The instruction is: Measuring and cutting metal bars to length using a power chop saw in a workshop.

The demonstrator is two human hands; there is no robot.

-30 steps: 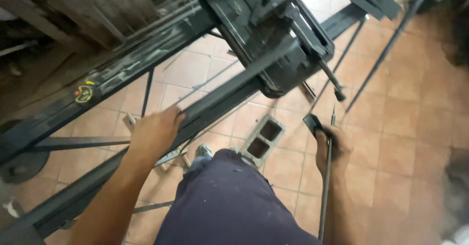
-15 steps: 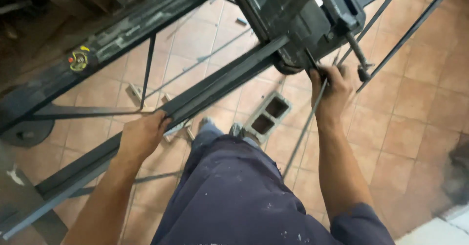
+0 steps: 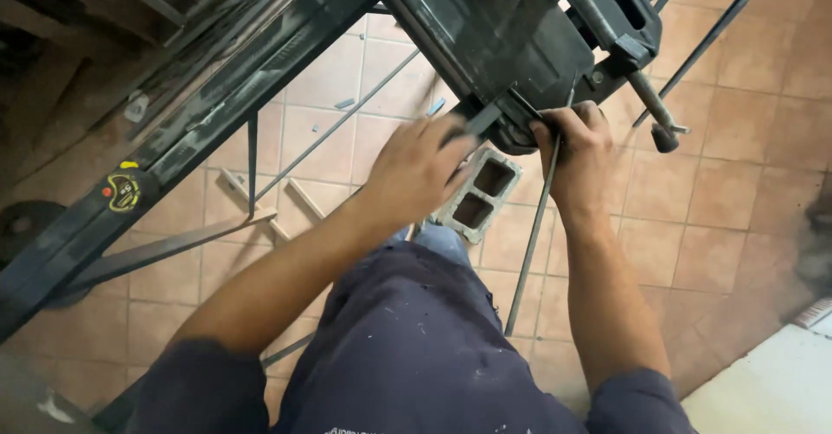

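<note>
A black metal machine (image 3: 503,44) is mounted on a dark steel frame above a tiled floor. My left hand (image 3: 416,174) reaches up to its underside, fingers closed on the end of a flat dark bar (image 3: 475,124). Beside it, my right hand (image 3: 576,152) grips the top of a thin steel rod (image 3: 527,252) that hangs down toward the floor, with the fingertips pressed against the machine's lower edge. The two hands are almost touching. My legs, in dark blue trousers (image 3: 407,339), fill the lower middle.
A lever with a knobbed end (image 3: 657,113) sticks out of the machine at the right. A hollow concrete block (image 3: 475,196) lies on the floor below the hands. A sloping frame beam (image 3: 217,96) carries a small yellow-and-black round object (image 3: 121,193). Loose rods and strips lie on the tiles.
My left hand has left the lower frame beam and moved up and right to the machine, beside my right hand. The right hand still holds the rod there.
</note>
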